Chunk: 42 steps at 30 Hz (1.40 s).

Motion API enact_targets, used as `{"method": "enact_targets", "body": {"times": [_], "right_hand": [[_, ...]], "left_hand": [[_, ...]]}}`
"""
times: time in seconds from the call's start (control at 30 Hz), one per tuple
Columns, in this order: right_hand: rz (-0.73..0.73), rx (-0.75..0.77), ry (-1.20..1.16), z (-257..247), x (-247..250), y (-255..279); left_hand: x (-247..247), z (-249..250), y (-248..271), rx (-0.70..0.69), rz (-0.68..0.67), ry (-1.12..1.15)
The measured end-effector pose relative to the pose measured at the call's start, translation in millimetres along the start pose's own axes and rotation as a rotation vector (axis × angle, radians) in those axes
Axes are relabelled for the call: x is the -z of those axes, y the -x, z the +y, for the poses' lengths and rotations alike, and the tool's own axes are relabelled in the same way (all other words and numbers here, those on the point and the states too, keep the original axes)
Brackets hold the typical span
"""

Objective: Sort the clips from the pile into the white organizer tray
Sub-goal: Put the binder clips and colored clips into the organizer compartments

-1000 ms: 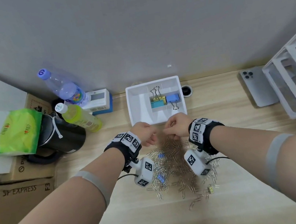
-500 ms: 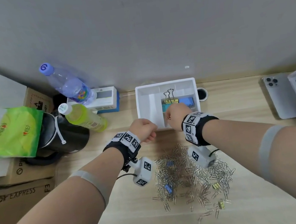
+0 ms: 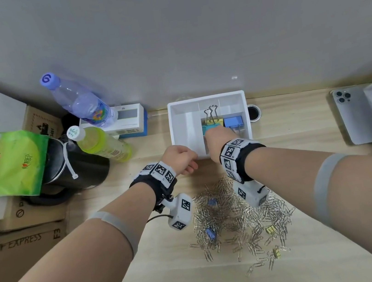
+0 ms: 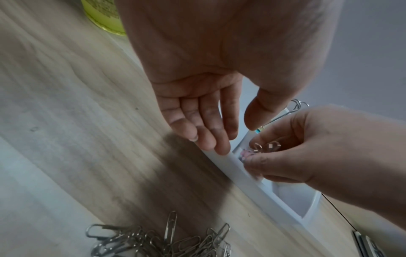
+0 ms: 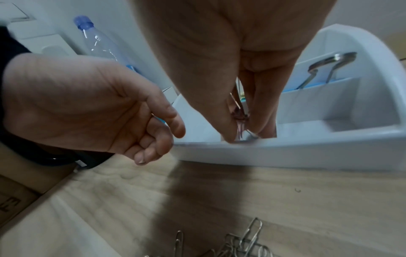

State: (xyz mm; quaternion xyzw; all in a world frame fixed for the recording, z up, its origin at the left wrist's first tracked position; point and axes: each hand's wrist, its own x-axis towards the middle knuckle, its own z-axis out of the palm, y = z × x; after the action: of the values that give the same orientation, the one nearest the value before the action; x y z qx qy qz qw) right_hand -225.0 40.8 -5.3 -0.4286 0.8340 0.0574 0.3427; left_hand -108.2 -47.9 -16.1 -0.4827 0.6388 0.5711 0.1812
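Since a second ago our right hand (image 3: 216, 140) went from above the pile of paper clips (image 3: 237, 215) to the white organizer tray (image 3: 179, 127), and it now reaches into a near compartment. Its fingers (image 5: 228, 125) pinch a small pink binder clip (image 4: 247, 153) (wire handles up, colour rather blurred) just inside the near wall.

Our left hand (image 3: 180, 157) is empty, fingers loosely curled, and hangs beside the tray's near edge.

We judge the step is placing this clip; next the pinch must loosen and the hand return to the pile, which lies on the wooden desk (image 3: 298, 124), near side of the tray.

Yellow-teal binder clips (image 3: 211, 123) and a blue one (image 3: 232, 121) already stand in the far compartments. Two bottles (image 3: 82, 103) and a black kettle (image 3: 73, 167) stand left, a phone (image 3: 354, 113) right; nothing blocks the way.
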Motion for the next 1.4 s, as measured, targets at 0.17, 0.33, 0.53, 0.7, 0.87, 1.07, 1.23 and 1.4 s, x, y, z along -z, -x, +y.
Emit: {"method": "enact_targets", "body": {"times": [0.17, 0.33, 0.53, 0.7, 0.87, 1.07, 1.23, 1.4], "right_hand": [[0.025, 0.025, -0.008, 0, 1, 6], [0.062, 0.07, -0.038, 6, 2, 22], [0.042, 0.143, -0.138, 21, -14, 52], [-0.089, 0.05, -0.107, 40, -43, 75], [-0.336, -0.077, 0.0, 77, -105, 71], [-0.32, -0.069, -0.003, 82, -135, 120], [-0.187, -0.095, -0.051, 71, -147, 138], [-0.168, -0.1, -0.071, 66, -152, 141]], "left_hand": [[0, -1, 9, -0.002, 0.007, 0.027], [1, -8, 21, -0.033, 0.047, -0.066], [-16, -20, 34, -0.024, 0.077, -0.151], [-38, -35, 47, -0.046, 0.044, -0.3], [-60, -57, 60, -0.025, 0.03, -0.47], [-79, -89, 75, 0.028, -0.015, -0.569], [-83, -109, 78, -0.069, 0.038, -0.552], [-84, -120, 79, -0.12, 0.045, -0.553]]}}
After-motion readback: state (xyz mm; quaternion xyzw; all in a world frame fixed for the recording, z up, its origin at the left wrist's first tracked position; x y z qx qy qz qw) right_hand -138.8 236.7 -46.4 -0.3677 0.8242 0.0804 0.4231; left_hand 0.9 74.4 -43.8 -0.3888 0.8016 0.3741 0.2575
